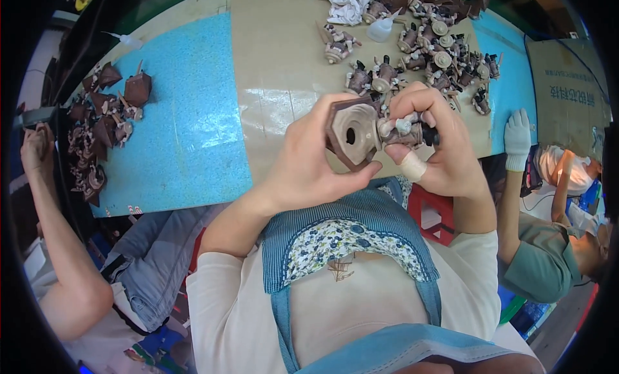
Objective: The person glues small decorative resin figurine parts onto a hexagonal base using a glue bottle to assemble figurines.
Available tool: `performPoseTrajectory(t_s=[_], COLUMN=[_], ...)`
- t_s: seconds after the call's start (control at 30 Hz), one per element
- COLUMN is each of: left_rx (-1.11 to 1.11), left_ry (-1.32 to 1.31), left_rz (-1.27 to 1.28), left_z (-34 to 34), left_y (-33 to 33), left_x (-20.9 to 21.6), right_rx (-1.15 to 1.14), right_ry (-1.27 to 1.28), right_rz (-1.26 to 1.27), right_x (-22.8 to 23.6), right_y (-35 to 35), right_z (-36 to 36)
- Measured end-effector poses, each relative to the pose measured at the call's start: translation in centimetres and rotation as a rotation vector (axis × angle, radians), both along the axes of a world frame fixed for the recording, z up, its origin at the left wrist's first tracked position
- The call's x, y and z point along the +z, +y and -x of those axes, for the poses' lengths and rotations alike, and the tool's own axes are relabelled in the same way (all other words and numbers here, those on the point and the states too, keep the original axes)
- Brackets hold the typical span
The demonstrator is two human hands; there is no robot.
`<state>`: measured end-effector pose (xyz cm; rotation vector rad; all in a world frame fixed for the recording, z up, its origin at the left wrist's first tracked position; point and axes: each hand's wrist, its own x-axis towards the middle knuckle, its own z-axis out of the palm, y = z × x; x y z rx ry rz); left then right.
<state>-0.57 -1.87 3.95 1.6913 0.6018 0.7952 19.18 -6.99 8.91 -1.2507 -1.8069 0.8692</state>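
Observation:
My left hand (pixel 293 158) is closed round a brown, angular hollow base (pixel 340 130). A pale, rounded recess with a dark hole in its middle shows on the base's open side. My right hand (pixel 454 148) grips a small painted figurine (pixel 405 133) with a brown body and black parts, lying sideways between thumb and fingers. A beige wrap covers the right thumb (pixel 413 166). Figurine and base meet or nearly meet between my hands, above the table's near edge; whether they are joined I cannot tell.
Many similar figurines (pixel 442 59) crowd the table's far right, beside a white squeeze bottle (pixel 382 29) and a crumpled white cloth (pixel 342 3). Brown assembled pieces (pixel 103 119) pile up on the blue mat (pixel 187 109) at left. Co-workers' arms (pixel 68 245) and a gloved hand (pixel 517 140) flank me.

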Motion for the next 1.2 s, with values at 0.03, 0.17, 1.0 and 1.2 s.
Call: performPoseTrajectory(t_s=[0.03,0.17,1.0,1.2], left_rx=[0.012,0.044,-0.173,-0.453], left_ry=[0.011,0.038,-0.250,-0.350], left_rz=[-0.034,-0.128,0.422,0.835], left_z=[-0.2,-0.5,-0.2,1.5], left_y=[-0.1,-0.5,0.4,2.0], left_x=[-0.1,0.2,-2.5,-2.2], right_rx=[0.003,0.043,0.224,0.437], right_ry=[-0.049,-0.230,-0.181,-0.187], right_rz=[-0.022,-0.149,-0.101,-0.350], right_x=[0.4,1.1,1.2,-0.3], right_y=[-0.1,0.3,3.0,4.5], right_z=[0.4,1.4,0.4,0.0])
